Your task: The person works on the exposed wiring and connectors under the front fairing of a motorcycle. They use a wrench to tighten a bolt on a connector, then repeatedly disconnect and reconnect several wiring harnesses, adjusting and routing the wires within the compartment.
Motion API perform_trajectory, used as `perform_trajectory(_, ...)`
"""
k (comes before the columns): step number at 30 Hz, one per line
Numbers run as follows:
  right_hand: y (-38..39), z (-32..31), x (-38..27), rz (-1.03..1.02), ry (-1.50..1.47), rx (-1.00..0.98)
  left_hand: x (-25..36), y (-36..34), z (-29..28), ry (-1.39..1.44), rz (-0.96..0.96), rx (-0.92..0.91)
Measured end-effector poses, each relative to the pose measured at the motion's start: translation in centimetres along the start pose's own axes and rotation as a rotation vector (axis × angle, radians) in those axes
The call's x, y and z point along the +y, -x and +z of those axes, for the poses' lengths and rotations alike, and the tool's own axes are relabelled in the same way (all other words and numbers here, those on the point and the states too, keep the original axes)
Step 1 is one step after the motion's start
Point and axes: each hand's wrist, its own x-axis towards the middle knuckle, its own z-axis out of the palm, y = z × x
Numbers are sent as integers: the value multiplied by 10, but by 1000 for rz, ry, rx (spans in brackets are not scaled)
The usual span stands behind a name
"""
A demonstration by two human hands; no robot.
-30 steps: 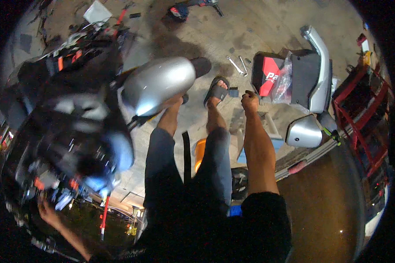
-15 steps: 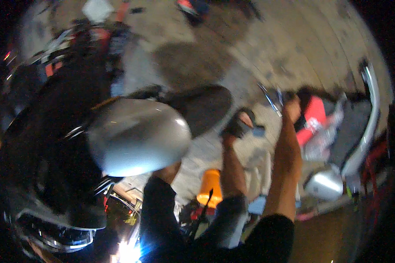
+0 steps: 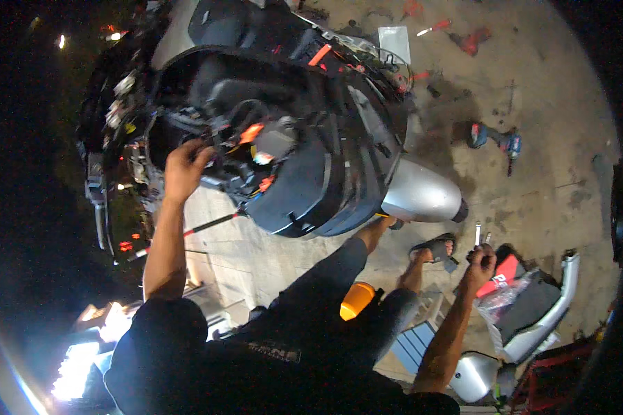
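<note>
A motor scooter [image 3: 298, 180] stands at the left and centre with panels off; its wiring and orange parts are exposed. My left hand [image 3: 185, 169] is at the edge of its open section, fingers curled in; whatever they grip is hidden. At the right, above the ground, my right hand [image 3: 482, 263] is closed around slim shiny metal tools that look like wrenches [image 3: 477, 234], their ends sticking out past the fingers. The silver rounded end [image 3: 422, 194] of the scooter lies between my hands.
A cordless drill [image 3: 495, 140] lies on the concrete floor, with a screwdriver [image 3: 435, 28] farther off. A red packet [image 3: 503, 273], silver trim panel [image 3: 557, 304] and silver cover [image 3: 473, 377] lie at the right. An orange container [image 3: 357, 300] stands by my legs. A bright lamp [image 3: 76, 370] glares at lower left.
My view has swung left, so the scooter's exposed section now shows. My left hand has come into view at the scooter. My right hand still holds the metal tools.
</note>
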Motion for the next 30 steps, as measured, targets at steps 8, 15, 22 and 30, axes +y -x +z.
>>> perform_trajectory(8, 130, 199, -242, 31, 57, -313, -18, -9, 10, 126, 137, 6)
perform_trajectory(15, 193, 355, -258, -126, 65, -568, -17, -1, 19, 186, 59, 69)
perform_trajectory(22, 204, 431, -246, -677, 436, -484, -15, -1, 21, 156, 62, 37)
perform_trajectory(30, 204, 453, -245, -841, 684, -409, -16, -2, 24, 112, 103, 24)
